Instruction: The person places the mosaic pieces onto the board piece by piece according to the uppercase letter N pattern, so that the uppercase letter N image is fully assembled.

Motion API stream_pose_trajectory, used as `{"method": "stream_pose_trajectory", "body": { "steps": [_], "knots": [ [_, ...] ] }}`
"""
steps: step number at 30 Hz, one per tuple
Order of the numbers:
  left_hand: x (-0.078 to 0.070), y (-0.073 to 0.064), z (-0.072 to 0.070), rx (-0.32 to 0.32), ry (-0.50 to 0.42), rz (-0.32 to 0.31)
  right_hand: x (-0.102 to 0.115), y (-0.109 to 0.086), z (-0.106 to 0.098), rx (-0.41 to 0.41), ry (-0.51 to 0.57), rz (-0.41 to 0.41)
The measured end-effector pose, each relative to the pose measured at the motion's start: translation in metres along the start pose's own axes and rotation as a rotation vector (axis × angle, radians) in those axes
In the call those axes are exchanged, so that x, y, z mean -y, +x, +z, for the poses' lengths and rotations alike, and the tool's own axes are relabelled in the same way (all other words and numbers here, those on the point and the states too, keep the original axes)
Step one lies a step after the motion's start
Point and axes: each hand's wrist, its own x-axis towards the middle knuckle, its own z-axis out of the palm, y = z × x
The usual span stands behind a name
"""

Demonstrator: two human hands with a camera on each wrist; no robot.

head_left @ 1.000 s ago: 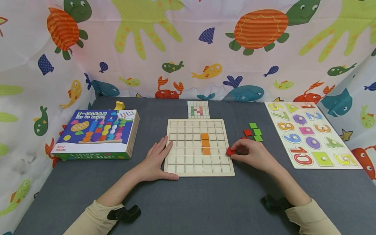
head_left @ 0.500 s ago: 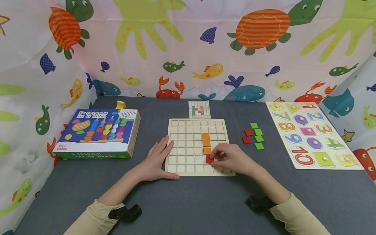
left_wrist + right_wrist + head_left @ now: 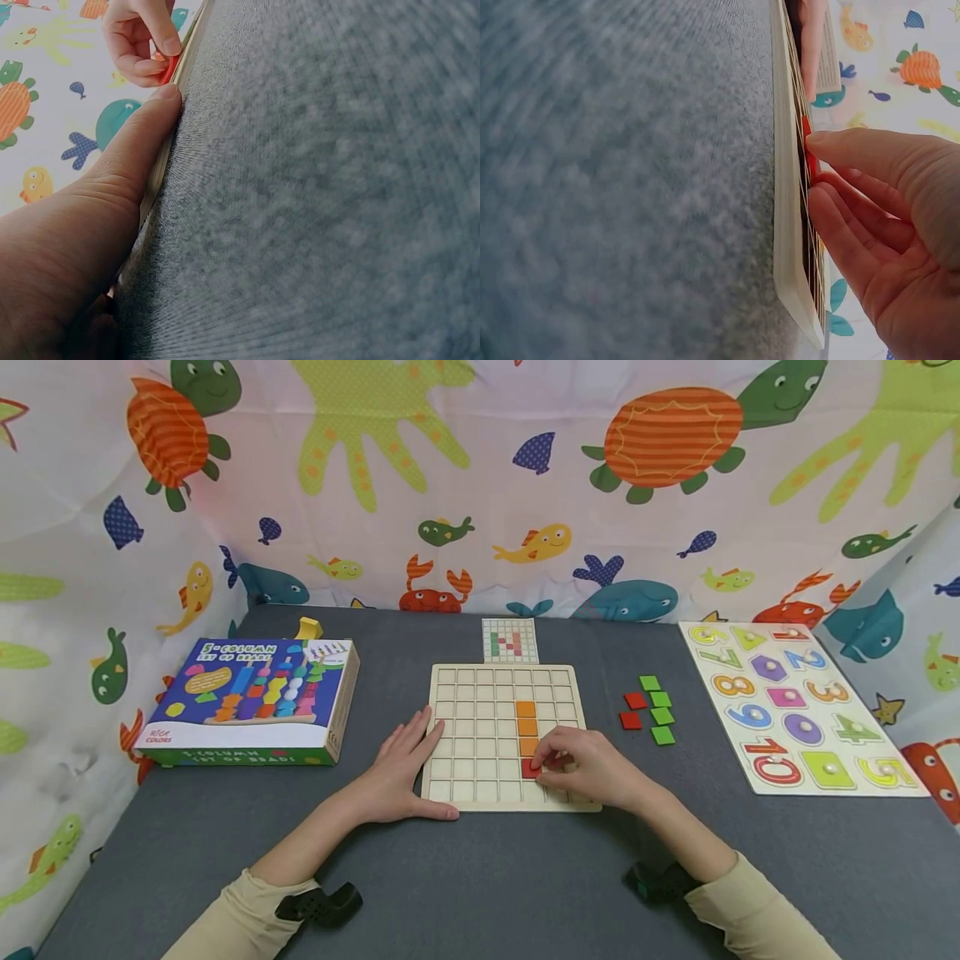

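Right hand (image 3: pixel 592 768): we see it pinching the red tile (image 3: pixel 528 769).
Left hand (image 3: pixel 397 771): spread against the board (image 3: pixel 486 749).
Red tile: on the board between the hands, partly hidden from us by the right.

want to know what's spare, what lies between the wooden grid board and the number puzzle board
In the head view, two red tiles and four green tiles lie there; nearer the person, the right forearm crosses.
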Motion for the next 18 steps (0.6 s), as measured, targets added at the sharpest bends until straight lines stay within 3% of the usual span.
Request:
{"method": "stream_pose_trajectory", "body": {
  "steps": [5,10,18],
  "knots": [
    [0.0,0.0,0.0,0.0,0.001,0.003,-0.001,-0.002,-0.003,-0.02,0.021,0.02],
    [0.001,0.0,0.0,0.002,0.006,0.003,-0.012,-0.012,-0.018,-0.103,0.013,0.078],
    [0.001,-0.001,0.0,-0.003,0.015,0.003,-0.04,-0.034,-0.051,-0.21,-0.124,0.231]
  ]
}}
